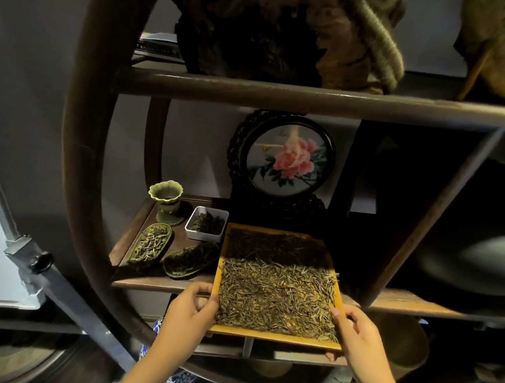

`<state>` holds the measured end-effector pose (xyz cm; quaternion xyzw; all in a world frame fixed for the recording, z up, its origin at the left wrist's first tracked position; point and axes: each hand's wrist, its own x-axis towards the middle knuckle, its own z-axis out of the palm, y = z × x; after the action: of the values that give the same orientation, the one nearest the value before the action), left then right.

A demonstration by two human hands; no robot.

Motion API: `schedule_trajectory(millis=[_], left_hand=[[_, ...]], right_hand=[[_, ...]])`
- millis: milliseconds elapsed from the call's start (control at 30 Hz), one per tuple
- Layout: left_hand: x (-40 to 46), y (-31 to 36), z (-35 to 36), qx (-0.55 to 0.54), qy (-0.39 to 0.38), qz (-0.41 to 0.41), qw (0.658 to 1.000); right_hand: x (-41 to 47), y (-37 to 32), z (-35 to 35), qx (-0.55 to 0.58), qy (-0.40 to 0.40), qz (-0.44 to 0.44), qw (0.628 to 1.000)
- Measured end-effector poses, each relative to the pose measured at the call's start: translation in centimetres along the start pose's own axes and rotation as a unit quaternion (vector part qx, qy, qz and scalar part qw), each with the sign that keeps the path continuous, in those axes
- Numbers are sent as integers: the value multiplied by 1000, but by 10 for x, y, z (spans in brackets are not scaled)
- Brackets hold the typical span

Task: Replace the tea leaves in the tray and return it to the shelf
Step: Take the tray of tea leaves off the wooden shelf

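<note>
A yellow wooden tray [276,339] filled with dry green-brown tea leaves [276,293] lies partly on the dark wooden shelf [159,283], its far half in shadow over the board and its near end sticking out past the front edge. My left hand [189,310] grips the tray's near left corner, thumb on the rim. My right hand [355,332] grips the near right corner, thumb on top and fingers under it.
On the shelf left of the tray stand a white rectangular dish of dark tea [207,224], two leaf-shaped metal dishes with tea [151,245] [190,260] and a green fluted cup [166,199]. A round framed peony picture [287,159] stands behind. A curved frame [74,177] bounds the left.
</note>
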<state>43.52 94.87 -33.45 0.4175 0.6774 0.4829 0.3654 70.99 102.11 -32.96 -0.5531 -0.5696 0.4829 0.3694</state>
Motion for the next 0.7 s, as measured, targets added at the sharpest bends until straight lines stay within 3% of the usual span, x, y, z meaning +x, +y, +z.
schedule_trajectory(millis=[333,533,700], left_hand=[[-21,-6,-50,37,-114,72,990],[-54,0,-60,39,-236,99,966],[-98,12,-27,61,-325,143,933]], right_hand=[[-98,-4,37,69,128,31,989],[-197,1,52,81,227,54,969],[-293,6,40,85,342,71,933]])
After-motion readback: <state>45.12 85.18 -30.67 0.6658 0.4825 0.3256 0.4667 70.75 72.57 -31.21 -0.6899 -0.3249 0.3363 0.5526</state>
